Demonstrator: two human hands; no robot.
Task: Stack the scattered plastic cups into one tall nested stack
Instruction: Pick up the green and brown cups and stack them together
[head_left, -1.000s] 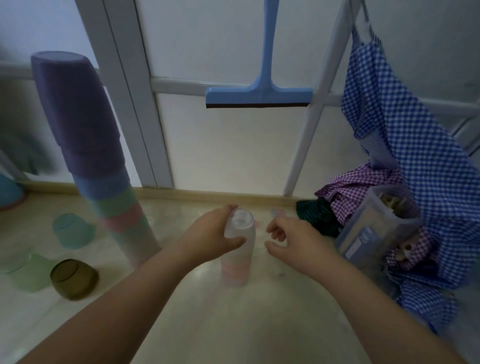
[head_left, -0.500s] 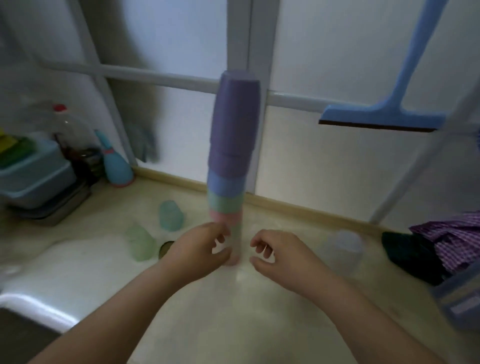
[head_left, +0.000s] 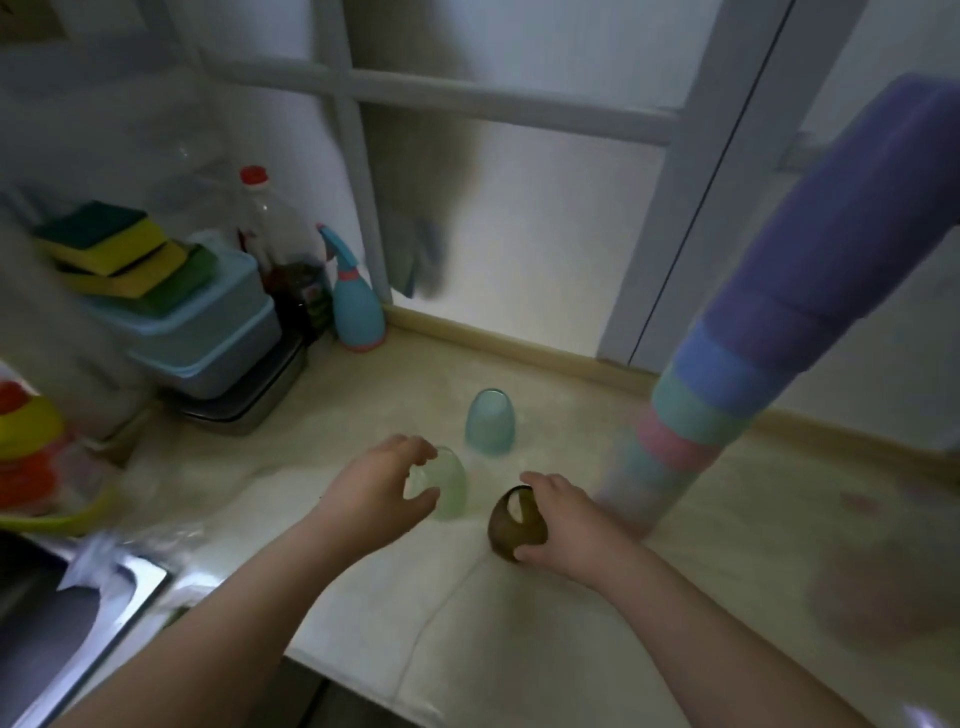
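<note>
A tall nested stack of cups, purple on top with blue, green and pink below, stands on the pale counter at the right and appears to lean in the wide view. My left hand curls around a pale green cup standing upside down. My right hand grips a brown cup lying on its side, fingers above and thumb below. A teal cup stands upside down just behind them. A blurred pale cup sits at the lower right.
A steel sink is at the lower left. Blue lidded boxes with sponges, a red-capped bottle and a blue spray bottle crowd the back left. A window frame runs behind the counter.
The view has swung left. Both hands have left the base of the tall stack and moved to the loose cups, the left onto the green one, the right onto the brown one.
</note>
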